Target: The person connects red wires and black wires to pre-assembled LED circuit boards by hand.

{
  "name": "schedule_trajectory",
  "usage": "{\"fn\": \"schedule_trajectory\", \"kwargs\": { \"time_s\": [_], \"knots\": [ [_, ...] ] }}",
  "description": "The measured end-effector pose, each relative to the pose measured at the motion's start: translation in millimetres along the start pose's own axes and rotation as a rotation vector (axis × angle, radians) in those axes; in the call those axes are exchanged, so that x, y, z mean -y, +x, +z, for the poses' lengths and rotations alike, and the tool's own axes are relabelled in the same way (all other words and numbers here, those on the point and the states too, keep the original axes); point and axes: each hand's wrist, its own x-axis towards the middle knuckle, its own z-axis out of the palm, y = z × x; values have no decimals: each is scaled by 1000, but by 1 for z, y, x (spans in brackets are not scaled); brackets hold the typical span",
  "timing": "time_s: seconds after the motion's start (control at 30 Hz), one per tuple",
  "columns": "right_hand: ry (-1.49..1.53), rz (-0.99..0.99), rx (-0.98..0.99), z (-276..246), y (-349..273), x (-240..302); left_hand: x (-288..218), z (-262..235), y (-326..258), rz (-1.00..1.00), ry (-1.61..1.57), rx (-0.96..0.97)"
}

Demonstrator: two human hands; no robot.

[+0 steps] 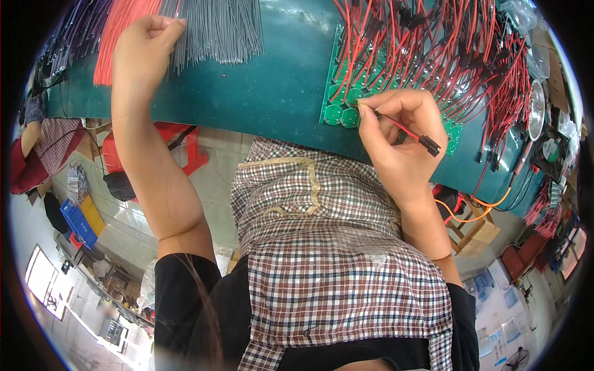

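My left hand (145, 46) is over the far left of the table, thumb and forefinger pressed together at the edge of a bundle of grey wires (216, 34). What lies in that pinch is too small to make out. Under and beside this hand spread red wires (114, 40). My right hand (408, 130) is closed around a short red-and-black wire lead with a black plug (429, 145) hanging at the palm side. The lead's other end, at my fingertips, is near a panel of round green circuit boards (334, 114). Many similar leads (427, 43) lie over that panel.
All of this lies on a green table (272, 99). Dark wires (68, 37) lie at its far left. On the right are a soldering iron (523, 157) with an orange cable and clear plastic bags (537, 62). A red stool (185, 148) stands below; another person's arm (30, 136) shows far left.
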Motion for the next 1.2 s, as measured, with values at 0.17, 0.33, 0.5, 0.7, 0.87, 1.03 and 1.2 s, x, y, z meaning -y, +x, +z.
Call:
{"fn": "schedule_trajectory", "kwargs": {
  "time_s": [0.17, 0.33, 0.5, 0.7, 0.87, 1.03, 1.2],
  "knots": [
    [1, -9, 4, 0, 0, 0, -8, -1, -8, -36, -38, -54],
    [-21, -36, -22, 1, 0, -1, -29, -8, -31, -49, -330, -162],
    [-44, -37, -29, 2, -1, 1, -56, -6, -65, 31, -492, -252],
    [-45, -41, -42, 6, -4, 0, -74, 20, -108, 129, -697, -154],
    [-76, -45, -40, 7, -6, 0, -74, 46, -123, 159, -477, -59],
    [-204, -162, -8, 7, -4, 0, -73, 50, -128, 197, -375, 0],
    [-395, -255, 44, 4, 0, 6, -78, 47, -128, 176, -544, 31]
  ]
}}
